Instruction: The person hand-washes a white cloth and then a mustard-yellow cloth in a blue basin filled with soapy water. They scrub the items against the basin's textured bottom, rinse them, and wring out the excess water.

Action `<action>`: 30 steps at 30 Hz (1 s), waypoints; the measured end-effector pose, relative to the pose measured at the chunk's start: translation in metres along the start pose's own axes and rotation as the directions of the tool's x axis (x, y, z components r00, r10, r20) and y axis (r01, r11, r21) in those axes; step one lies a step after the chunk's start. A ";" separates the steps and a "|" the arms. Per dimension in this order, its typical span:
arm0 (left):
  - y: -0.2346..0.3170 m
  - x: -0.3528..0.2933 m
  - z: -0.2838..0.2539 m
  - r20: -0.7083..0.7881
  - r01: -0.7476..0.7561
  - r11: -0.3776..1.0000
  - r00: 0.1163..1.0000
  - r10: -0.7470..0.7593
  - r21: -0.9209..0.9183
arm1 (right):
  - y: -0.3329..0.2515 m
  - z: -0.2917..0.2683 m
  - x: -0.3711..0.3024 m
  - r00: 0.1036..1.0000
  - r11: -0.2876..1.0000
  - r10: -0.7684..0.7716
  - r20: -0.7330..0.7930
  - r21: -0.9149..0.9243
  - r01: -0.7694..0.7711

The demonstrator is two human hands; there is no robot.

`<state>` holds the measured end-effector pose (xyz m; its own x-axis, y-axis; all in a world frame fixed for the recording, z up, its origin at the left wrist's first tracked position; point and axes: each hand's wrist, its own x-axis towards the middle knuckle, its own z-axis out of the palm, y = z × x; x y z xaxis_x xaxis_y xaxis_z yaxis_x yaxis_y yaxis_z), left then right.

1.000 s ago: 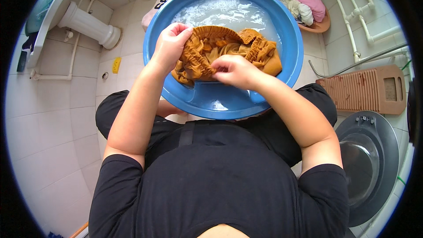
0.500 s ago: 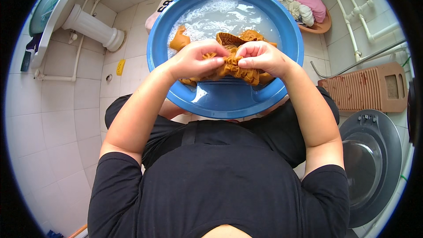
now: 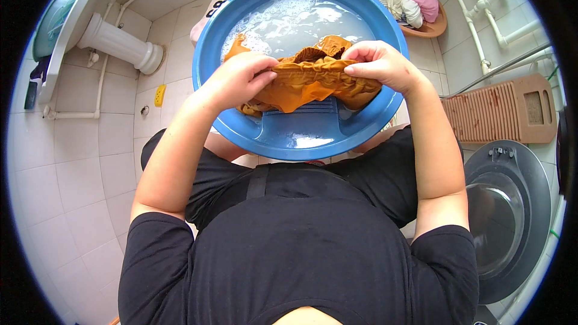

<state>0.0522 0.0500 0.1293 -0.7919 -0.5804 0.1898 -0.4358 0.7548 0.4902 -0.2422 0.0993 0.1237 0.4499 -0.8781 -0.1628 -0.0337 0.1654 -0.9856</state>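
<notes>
A wet mustard-brown garment (image 3: 301,93) with a gathered, elastic-looking band is stretched between my two hands. My left hand (image 3: 244,78) pinches the left end of the band, and my right hand (image 3: 379,65) pinches the right end between thumb and fingers. Below the band the cloth hangs into a large blue basin (image 3: 206,78). Soapy water (image 3: 289,15) with white foam fills the basin's far part. A ridged washboard section (image 3: 301,126) is moulded into the near side, just under the cloth. How much of the garment lies underwater is hidden.
An orange-brown basin (image 3: 442,27) of white and pink clothes stands at the far right. A brown washboard (image 3: 500,111) leans at the right, above a dark grey lid-like panel (image 3: 536,204). White pipes (image 3: 475,36) run along the wall. A white pedestal (image 3: 120,42) stands left.
My hands have moved apart, from close together over bunched cloth to spread wide. The garment's band is now stretched out between them. The view has shifted slightly.
</notes>
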 end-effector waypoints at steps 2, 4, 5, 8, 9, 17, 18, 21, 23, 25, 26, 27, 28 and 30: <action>0.001 0.001 -0.015 0.038 0.028 0.982 0.999 -0.036 0.188 | -0.002 -0.003 -0.004 1.000 0.997 0.010 -0.018 -0.081 -0.012; -0.009 -0.004 -0.026 -0.008 0.023 0.943 1.000 -0.022 0.332 | -0.004 -0.009 -0.008 0.999 0.994 0.033 -0.027 -0.103 -0.036; -0.013 -0.006 -0.028 0.030 0.178 0.961 0.982 -0.189 0.211 | -0.003 -0.011 -0.010 0.999 0.993 0.028 -0.036 -0.112 -0.032; -0.013 -0.015 -0.022 0.065 0.047 0.998 0.997 -0.044 -0.050 | -0.009 -0.004 -0.010 0.996 0.991 0.080 0.028 -0.113 -0.076; -0.005 -0.010 -0.018 0.048 -0.107 0.990 0.993 0.111 -0.092 | -0.001 0.000 -0.006 0.997 0.987 0.030 0.076 -0.157 -0.018; 0.010 -0.009 0.003 0.161 0.087 0.887 0.987 -0.015 -0.453 | 0.011 0.009 0.004 0.992 0.968 -0.100 0.080 -0.223 0.115; 0.014 -0.005 0.003 0.234 0.165 0.941 0.967 -0.096 -0.296 | 0.014 0.010 0.005 0.990 0.977 -0.132 0.055 -0.164 0.139; 0.021 0.003 0.011 0.272 0.315 0.935 0.925 -0.264 -0.165 | 0.012 0.016 0.005 0.998 0.990 -0.051 0.024 -0.129 0.054; 0.019 0.005 0.017 0.177 0.215 0.956 0.968 -0.181 -0.199 | 0.011 0.021 0.006 0.998 0.976 -0.059 0.024 -0.207 0.063; 0.017 0.007 0.021 -0.001 -0.076 0.979 0.997 0.078 -0.191 | 0.012 0.021 0.005 1.000 0.986 -0.022 0.001 -0.163 0.022; 0.016 0.006 0.025 -0.028 -0.034 0.969 0.999 0.028 -0.243 | 0.013 0.021 0.005 1.000 0.989 -0.011 -0.018 -0.147 0.008; 0.017 0.006 0.031 -0.052 0.006 0.955 0.998 -0.023 -0.296 | 0.013 0.021 0.005 0.999 0.992 0.000 -0.038 -0.130 -0.005; 0.019 0.006 0.035 -0.074 0.044 0.936 0.994 -0.075 -0.349 | 0.011 0.021 0.004 1.000 0.988 0.022 -0.022 -0.155 -0.025; 0.025 0.007 0.035 -0.060 0.153 0.933 0.982 -0.182 -0.326 | 0.008 0.023 0.004 0.998 0.977 0.065 0.009 -0.203 -0.062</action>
<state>0.0211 0.0757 0.1127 -0.6723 -0.7252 0.1485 -0.3881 0.5162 0.7635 -0.2198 0.1072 0.1165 0.4545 -0.8615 -0.2261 -0.2423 0.1247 -0.9621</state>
